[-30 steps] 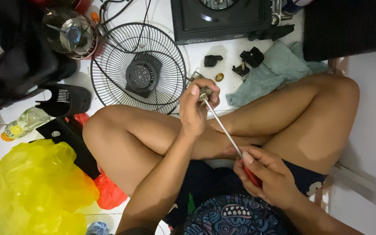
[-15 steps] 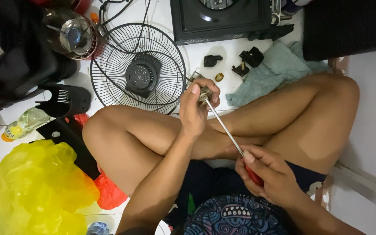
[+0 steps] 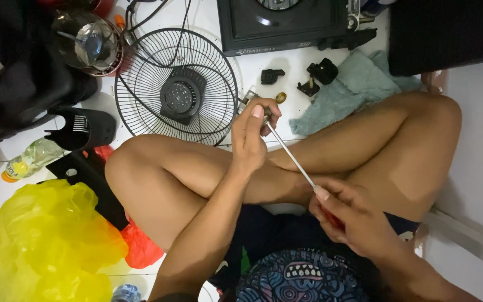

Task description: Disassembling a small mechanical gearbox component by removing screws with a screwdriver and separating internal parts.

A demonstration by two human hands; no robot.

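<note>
I sit cross-legged on a white floor. My left hand point(image 3: 251, 133) is closed around a small metal part point(image 3: 248, 98), held above my left knee. My right hand point(image 3: 349, 217) grips the red handle of a long screwdriver point(image 3: 290, 152). Its thin metal shaft runs up and left, and the tip meets the part inside my left hand. Just beyond that hand lies a round black wire fan guard point(image 3: 176, 87).
Small black plastic pieces point(image 3: 322, 70) and a teal cloth point(image 3: 352, 89) lie beside my right knee. A black appliance body point(image 3: 282, 22) stands at the top. A yellow plastic bag point(image 3: 43, 243), an orange bag point(image 3: 141, 246), a bottle point(image 3: 32, 158) and black fan covers point(image 3: 82, 127) crowd the left.
Both hands hold the same grip; the right hand and screwdriver handle have shifted only slightly.
</note>
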